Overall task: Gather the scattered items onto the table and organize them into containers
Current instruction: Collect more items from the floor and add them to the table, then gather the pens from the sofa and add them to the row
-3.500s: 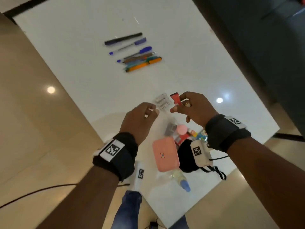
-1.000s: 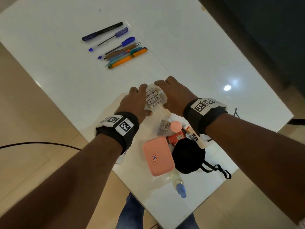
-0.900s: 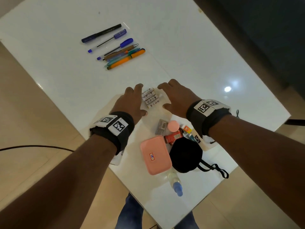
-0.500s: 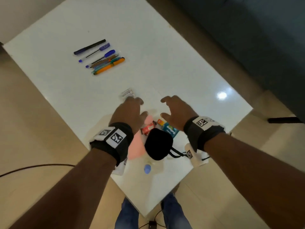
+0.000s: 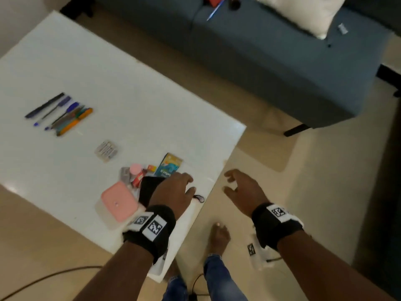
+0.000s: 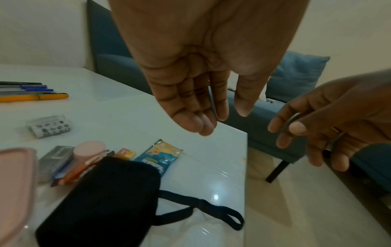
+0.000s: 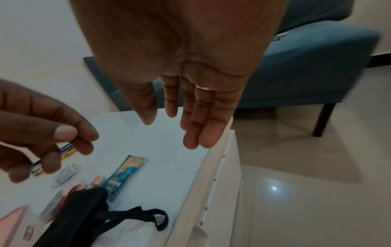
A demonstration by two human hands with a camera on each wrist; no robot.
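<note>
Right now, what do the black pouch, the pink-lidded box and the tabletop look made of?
Black pouch: soft matte fabric, apparently, with a limp woven strap. Pink-lidded box: likely plastic, with a smooth matte lid over a translucent base. Tabletop: hard, glossy white; it mirrors ceiling lights, but the material is unclear.

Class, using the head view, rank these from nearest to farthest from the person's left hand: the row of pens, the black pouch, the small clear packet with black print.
Measured from the left hand:
1. black pouch, directly beside and partly under the hand.
2. small clear packet, farther up the table, to the left.
3. row of pens, far left of the table.
</note>
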